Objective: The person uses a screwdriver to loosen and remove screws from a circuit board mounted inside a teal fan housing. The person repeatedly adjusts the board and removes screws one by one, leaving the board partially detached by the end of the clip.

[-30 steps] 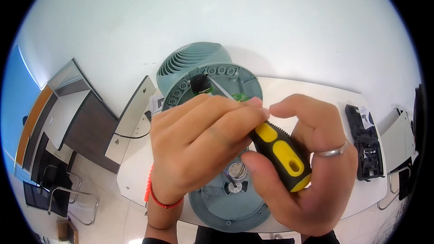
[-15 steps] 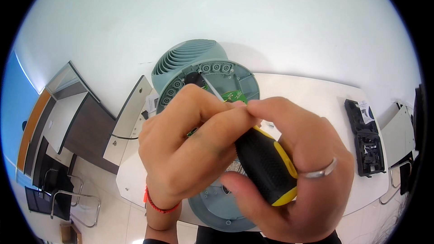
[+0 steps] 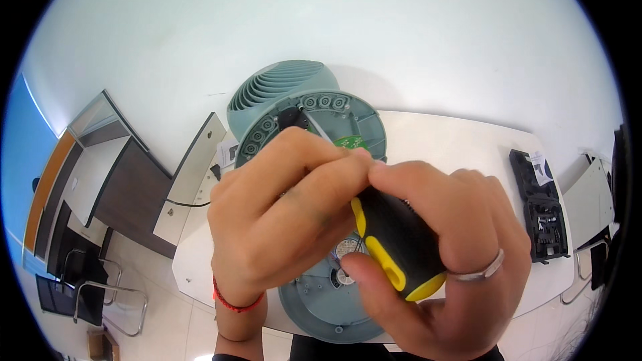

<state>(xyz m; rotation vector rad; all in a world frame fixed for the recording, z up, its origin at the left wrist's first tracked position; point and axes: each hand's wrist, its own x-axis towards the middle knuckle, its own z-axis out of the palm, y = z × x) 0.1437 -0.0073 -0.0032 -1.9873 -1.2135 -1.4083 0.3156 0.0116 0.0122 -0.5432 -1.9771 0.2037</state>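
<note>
My right hand [image 3: 441, 261] grips the black and yellow handle of a screwdriver [image 3: 394, 247]. My left hand [image 3: 281, 214] closes over the screwdriver's shaft near the handle; a red band circles that wrist. The metal shaft [image 3: 319, 130] runs up toward the round grey-green underside of a fan base [image 3: 314, 127], where a small green circuit board [image 3: 349, 142] shows. The fan's ribbed grille [image 3: 281, 83] lies behind it. A round grey-green cover [image 3: 321, 307] sits on the white table [image 3: 441, 147] below my hands. The screwdriver's tip is hidden.
A black tool case [image 3: 540, 204] with bits lies open at the table's right end. A white panel [image 3: 190, 174] and a dark desk [image 3: 127, 200] stand to the left, with chairs [image 3: 87, 287] on the floor below them. A white wall fills the top.
Both hands have come closer to the camera and lower, and the right hand has turned around the handle. The left hand covers more of the shaft.
</note>
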